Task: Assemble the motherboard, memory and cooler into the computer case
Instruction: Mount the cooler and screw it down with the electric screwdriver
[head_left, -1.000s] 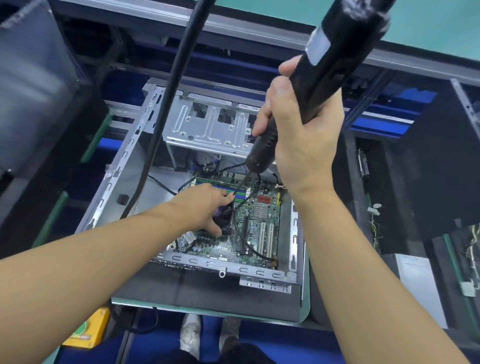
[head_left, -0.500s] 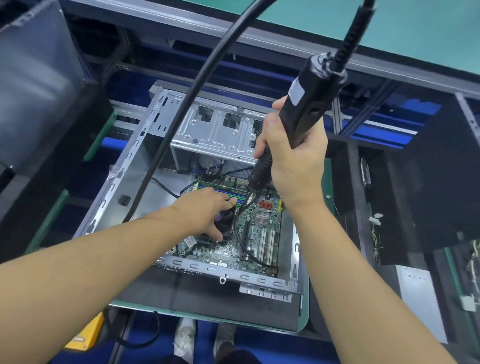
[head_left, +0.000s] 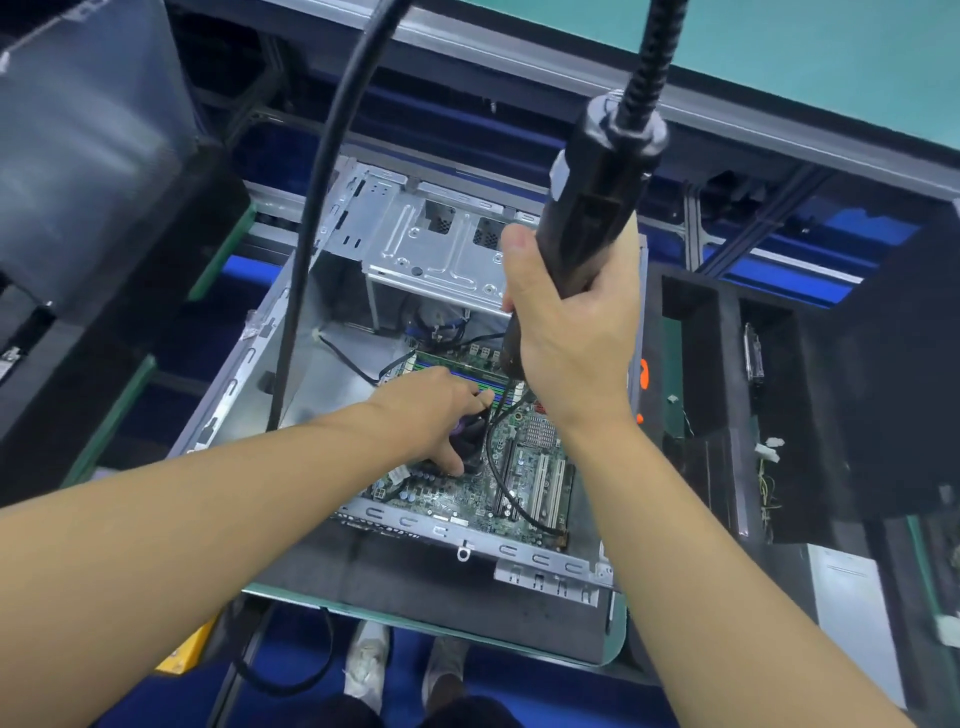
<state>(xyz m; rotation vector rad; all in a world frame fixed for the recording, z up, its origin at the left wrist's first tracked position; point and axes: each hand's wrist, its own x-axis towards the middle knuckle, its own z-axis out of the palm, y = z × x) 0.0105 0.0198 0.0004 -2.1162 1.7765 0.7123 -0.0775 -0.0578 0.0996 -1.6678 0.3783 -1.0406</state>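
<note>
The right hand (head_left: 571, 332) grips the black electric screwdriver (head_left: 587, 208), fingers and thumb curled round its barrel. The tool stands tilted, its lower end above the far edge of the motherboard (head_left: 524, 467); the bit tip is hidden behind the hand. A coiled cord (head_left: 654, 52) leaves the tool's top end.

The left hand (head_left: 441, 421) rests on the cooler (head_left: 470, 441), index finger and thumb extended across the black housing and pressing on it, not curled round it. The cooler sits near the middle of the motherboard.

The motherboard lies flat in the computer case (head_left: 291, 364), toward the case's near right corner. The memory (head_left: 467, 376) stands in slots along the board's far edge. A metal drive cage (head_left: 426, 249) occupies the far end of the case.

The case lies on its side, open, on a dark pallet (head_left: 415, 587) with a green rim. A thick black cable (head_left: 311, 234) hangs over the left wall of the case.
</note>
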